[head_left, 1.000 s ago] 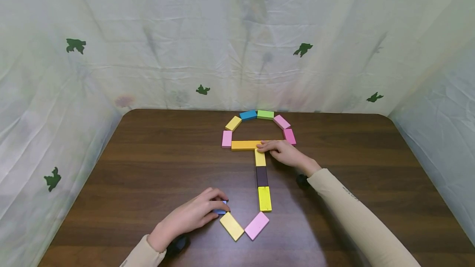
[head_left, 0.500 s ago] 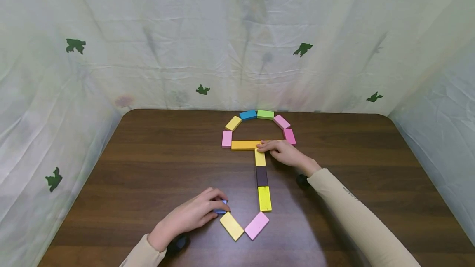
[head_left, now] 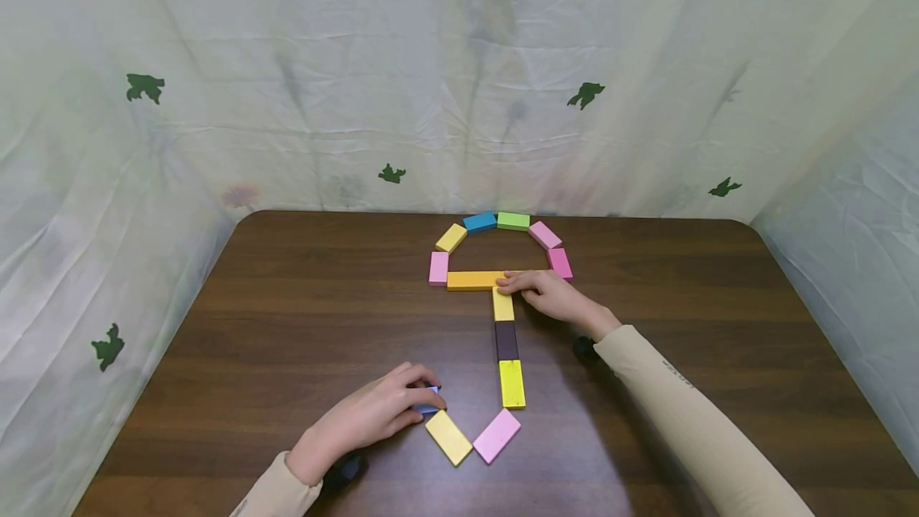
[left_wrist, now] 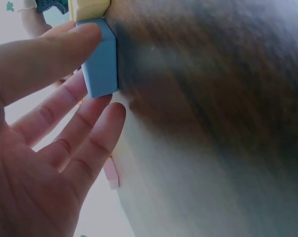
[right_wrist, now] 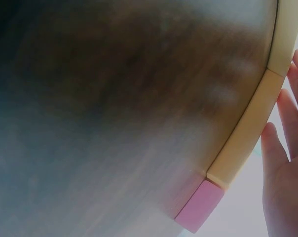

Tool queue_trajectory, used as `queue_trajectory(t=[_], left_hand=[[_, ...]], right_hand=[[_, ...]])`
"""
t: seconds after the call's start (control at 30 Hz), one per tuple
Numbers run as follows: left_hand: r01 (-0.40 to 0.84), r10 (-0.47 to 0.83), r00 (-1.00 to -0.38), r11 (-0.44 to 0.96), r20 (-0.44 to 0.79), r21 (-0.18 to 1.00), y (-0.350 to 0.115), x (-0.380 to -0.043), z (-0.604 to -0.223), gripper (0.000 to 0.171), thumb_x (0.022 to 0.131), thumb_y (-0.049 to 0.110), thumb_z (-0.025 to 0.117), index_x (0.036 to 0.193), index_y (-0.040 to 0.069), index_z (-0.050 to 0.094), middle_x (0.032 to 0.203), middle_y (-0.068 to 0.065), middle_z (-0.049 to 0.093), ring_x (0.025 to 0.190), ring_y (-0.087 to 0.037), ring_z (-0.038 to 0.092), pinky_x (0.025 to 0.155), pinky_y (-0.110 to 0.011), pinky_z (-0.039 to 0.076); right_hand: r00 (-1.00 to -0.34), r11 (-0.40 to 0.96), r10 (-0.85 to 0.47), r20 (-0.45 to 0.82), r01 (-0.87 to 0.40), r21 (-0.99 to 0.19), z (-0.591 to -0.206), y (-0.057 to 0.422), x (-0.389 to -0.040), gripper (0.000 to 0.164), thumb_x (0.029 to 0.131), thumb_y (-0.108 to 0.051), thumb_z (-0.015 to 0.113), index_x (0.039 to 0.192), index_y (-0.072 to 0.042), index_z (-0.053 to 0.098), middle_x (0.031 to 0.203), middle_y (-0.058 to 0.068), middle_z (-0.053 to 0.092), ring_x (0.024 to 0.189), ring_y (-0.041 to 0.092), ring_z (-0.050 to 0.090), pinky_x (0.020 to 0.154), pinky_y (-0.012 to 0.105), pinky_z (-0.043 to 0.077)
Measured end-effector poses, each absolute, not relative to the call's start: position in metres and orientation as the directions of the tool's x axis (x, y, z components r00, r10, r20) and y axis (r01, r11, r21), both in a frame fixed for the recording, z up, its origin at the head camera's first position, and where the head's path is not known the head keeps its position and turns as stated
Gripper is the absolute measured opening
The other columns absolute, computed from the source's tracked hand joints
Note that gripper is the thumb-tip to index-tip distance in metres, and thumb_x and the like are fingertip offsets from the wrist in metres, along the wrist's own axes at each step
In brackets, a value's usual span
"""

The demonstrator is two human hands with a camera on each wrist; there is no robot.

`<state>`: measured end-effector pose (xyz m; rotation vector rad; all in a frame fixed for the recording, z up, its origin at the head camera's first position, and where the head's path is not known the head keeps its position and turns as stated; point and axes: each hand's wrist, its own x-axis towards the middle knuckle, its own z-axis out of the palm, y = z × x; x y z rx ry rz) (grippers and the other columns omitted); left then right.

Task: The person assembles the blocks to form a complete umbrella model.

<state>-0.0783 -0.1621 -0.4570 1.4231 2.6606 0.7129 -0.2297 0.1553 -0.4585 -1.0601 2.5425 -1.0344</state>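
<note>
My left hand (head_left: 376,413) pinches a blue block (left_wrist: 100,61) between thumb and fingers. In the head view that block is mostly hidden under the fingers, and its end lies by a pale yellow block (head_left: 449,438). A pink block (head_left: 497,436) touches the pale yellow one at its lower corner. My right hand (head_left: 553,296) rests its extended fingertips on the orange bar (head_left: 474,281), where it meets a small yellow block (head_left: 503,305). Below that, a dark block (head_left: 506,341) and a bright yellow block (head_left: 512,384) continue the column.
Beyond the orange bar, an arc of blocks includes a light pink block (head_left: 439,269), a blue one (head_left: 480,222), a green one (head_left: 513,222) and a magenta one (head_left: 560,263). The brown table (head_left: 323,301) ends at a pale curtain (head_left: 345,86) behind.
</note>
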Motion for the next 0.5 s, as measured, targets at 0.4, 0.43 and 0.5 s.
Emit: queue_trajectory(t=[0.4, 0.43, 0.5], left_hand=[[0.775, 0.797, -0.583, 0.486, 0.16, 0.404, -0.1631, -0.0789, -0.4567, 0.03, 0.085, 0.004, 0.071, 0.11, 0.02, 0.069, 0.116, -0.002, 0.057, 0.104, -0.017, 0.053, 0.085, -0.029, 0.049], [0.778, 0.798, -0.58, 0.483, 0.164, 0.402, -0.1631, -0.0789, -0.4568, 0.03, 0.085, 0.004, 0.071, 0.11, 0.02, 0.069, 0.116, -0.002, 0.058, 0.104, -0.017, 0.053, 0.085, -0.03, 0.049], [0.781, 0.799, -0.577, 0.48, 0.17, 0.399, -0.1632, -0.0789, -0.4569, 0.031, 0.084, 0.004, 0.072, 0.111, 0.02, 0.069, 0.116, -0.002, 0.057, 0.104, -0.017, 0.053, 0.085, -0.03, 0.049]], right_hand=[[-0.726, 0.497, -0.685, 0.065, -0.53, -0.687, -0.4565, 0.1544, -0.2293, 0.038, 0.091, 0.01, 0.047, 0.122, -0.003, 0.066, 0.128, 0.007, 0.061, 0.129, 0.024, 0.045, 0.104, 0.043, 0.035], [-0.727, 0.497, -0.684, 0.062, -0.526, -0.69, -0.4561, 0.1543, -0.2289, 0.039, 0.091, 0.01, 0.047, 0.122, -0.003, 0.066, 0.128, 0.007, 0.06, 0.13, 0.025, 0.044, 0.104, 0.043, 0.035], [-0.73, 0.497, -0.681, 0.056, -0.517, -0.697, -0.4552, 0.1543, -0.2283, 0.039, 0.091, 0.009, 0.047, 0.122, -0.003, 0.066, 0.128, 0.007, 0.06, 0.13, 0.024, 0.044, 0.104, 0.043, 0.035]])
